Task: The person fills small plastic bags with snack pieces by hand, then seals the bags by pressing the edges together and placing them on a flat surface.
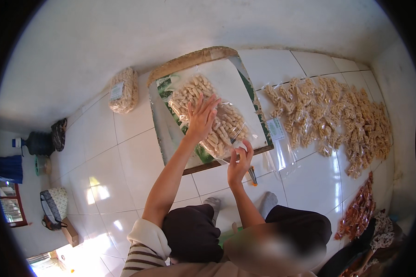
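Observation:
A large clear plastic bag [226,124] full of pale, finger-shaped snacks lies on a low board-topped table [171,152] in front of me. My left hand [201,119] rests flat across the middle of the bag, fingers spread. At the bag's near right corner, my right hand [239,164] has its fingers curled on the plastic edge. Part of that grip is hidden by the hand itself. Just beyond the table's near edge, a small tool with an orange end [253,176] lies on the floor beside my right hand.
Many small clear packets of snacks [328,115] cover the tiled floor on the right, with reddish packets [358,207] nearer. An empty-looking clear bag with a label [277,134] lies beside the table. A filled labelled bag [124,91] stands by the wall at left.

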`<state>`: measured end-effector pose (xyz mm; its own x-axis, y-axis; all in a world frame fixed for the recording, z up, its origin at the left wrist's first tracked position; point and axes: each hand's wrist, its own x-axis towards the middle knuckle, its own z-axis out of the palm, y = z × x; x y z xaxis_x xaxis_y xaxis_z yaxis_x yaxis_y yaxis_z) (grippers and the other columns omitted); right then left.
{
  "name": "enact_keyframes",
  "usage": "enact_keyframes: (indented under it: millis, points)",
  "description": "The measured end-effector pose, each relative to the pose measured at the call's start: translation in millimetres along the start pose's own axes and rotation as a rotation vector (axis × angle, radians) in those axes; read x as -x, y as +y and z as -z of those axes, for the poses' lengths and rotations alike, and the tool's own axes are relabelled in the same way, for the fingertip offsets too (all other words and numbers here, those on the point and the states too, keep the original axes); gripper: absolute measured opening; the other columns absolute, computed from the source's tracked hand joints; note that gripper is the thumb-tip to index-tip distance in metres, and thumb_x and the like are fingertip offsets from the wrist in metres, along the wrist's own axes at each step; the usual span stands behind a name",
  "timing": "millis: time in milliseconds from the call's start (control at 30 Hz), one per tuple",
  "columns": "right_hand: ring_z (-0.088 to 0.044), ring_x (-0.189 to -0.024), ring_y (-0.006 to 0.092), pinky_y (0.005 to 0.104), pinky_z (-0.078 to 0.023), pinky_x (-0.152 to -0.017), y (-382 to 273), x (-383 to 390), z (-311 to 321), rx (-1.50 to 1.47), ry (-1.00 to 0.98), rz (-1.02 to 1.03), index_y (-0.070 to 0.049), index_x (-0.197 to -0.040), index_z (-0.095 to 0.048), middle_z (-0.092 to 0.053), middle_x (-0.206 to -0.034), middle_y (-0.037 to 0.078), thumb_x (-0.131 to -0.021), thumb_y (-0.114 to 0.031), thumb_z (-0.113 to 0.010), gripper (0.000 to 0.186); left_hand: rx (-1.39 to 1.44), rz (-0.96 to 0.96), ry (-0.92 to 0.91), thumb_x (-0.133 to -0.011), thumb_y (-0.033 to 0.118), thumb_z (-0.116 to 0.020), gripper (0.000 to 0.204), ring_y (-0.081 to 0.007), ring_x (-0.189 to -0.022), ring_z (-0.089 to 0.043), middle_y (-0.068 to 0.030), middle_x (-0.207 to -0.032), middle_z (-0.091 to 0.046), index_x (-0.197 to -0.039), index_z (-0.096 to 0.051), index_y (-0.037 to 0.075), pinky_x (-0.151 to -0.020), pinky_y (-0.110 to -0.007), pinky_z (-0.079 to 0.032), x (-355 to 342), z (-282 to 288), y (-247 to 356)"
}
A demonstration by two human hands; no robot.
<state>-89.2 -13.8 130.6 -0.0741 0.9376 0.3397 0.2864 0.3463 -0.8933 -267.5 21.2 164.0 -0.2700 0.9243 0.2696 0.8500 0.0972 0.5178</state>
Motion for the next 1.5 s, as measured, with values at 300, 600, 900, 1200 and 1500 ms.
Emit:
enact_keyframes:
  millis: [300, 600, 900, 1200, 1500]
  points:
    - [-0.049, -0.106, 0.0328, 0.0374, -0.042, -0.087, 14.8, 1.5, 17.3, -0.01, -0.206, 0.114, 0.001, -0.102, -0.043, -0.042, -0.126, 0.022, -0.083, 0.008, -0.05, 0.021, -0.133, -0.025, 0.043, -0.094, 0.031, -0.038, 0.037, -0.028, -0.137, -0.015, -0.002, -0.143, -0.03, -0.129, -0.045, 0.021, -0.106, -0.057, -0.002, 1.0, -4.9, 5.2]
    - [-0.038, -0.121, 0.0365, 0.0397, -0.033, -0.099, 21.6, 1.1, 12.4, -0.077, -0.264, -0.099, 0.001, -0.133, -0.034, -0.036, -0.135, 0.021, -0.085, 0.006, -0.045, 0.05, -0.247, -0.186, -0.096, -0.087, 0.042, -0.049, 0.052, -0.0248, -0.137, -0.015, -0.0009, -0.145, -0.026, -0.134, -0.039, 0.024, -0.105, -0.061, -0.003, 20.5, -12.2, 39.8]
    - [-0.045, -0.116, 0.0343, 0.0375, -0.036, -0.097, 28.4, -23.4, 20.1, 0.0, -0.212, 0.062, -0.001, -0.122, -0.051, -0.047, -0.126, 0.02, -0.084, 0.007, -0.045, 0.039, -0.26, -0.166, -0.129, -0.08, 0.054, -0.052, 0.062, -0.0252, -0.136, -0.017, -0.002, -0.144, -0.028, -0.134, -0.039, 0.026, -0.104, -0.062, -0.003, 16.5, -7.2, 43.2]
    - [-0.051, -0.108, 0.0305, 0.0375, -0.042, -0.089, 33.6, -11.8, -7.8, -0.038, -0.211, 0.032, 0.001, -0.116, -0.054, -0.052, -0.117, 0.018, -0.083, 0.01, -0.044, 0.035, -0.279, -0.311, -0.173, -0.084, 0.049, -0.049, 0.055, -0.0268, -0.135, -0.019, -0.002, -0.144, -0.029, -0.132, -0.041, 0.026, -0.105, -0.061, -0.004, 11.9, -18.9, 53.4]
    - [-0.054, -0.1, 0.0298, 0.0349, -0.044, -0.086, 26.3, -36.9, 6.9, -0.135, -0.107, -0.266, 0.001, -0.111, -0.055, -0.053, -0.114, 0.015, -0.083, 0.007, -0.049, 0.029, -0.055, -0.104, -0.074, -0.085, 0.05, -0.048, 0.054, -0.0285, -0.137, -0.01, -0.0035, -0.146, -0.024, -0.134, -0.04, 0.027, -0.105, -0.061, -0.002, 10.0, -19.3, 33.5]
